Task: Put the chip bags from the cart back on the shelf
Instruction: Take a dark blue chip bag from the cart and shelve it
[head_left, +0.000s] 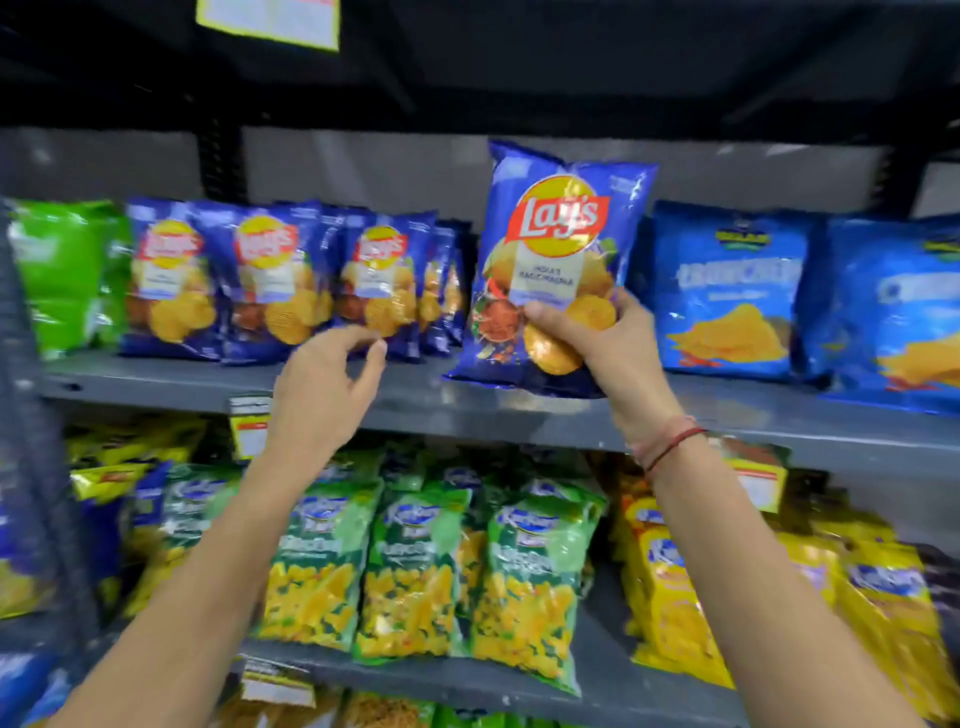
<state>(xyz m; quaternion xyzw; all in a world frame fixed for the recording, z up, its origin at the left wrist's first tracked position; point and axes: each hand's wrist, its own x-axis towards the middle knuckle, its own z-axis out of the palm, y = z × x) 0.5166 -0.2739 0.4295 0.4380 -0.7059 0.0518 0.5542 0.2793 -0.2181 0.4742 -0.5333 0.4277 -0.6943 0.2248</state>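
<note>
Green Kurkure bags (410, 571) fill the lower shelf nearest the lens. Above, the right hand (597, 338) has its fingers clamped on a blue Lay's bag (550, 260), upright over the grey shelf (519, 410) edge, likely aiming for the gap beside matching Lay's bags (280, 280). Left hand (327, 384) hovers, fingers loosely apart, empty, probably ready to steady that row.

A person's right hand (597, 338) gripped a blue Lay's bag (550, 260) upright at the grey shelf (467, 410) edge, while the left hand (327, 384) hovered with fingers spread, empty, beside a row of matching bags (270, 280).
</note>
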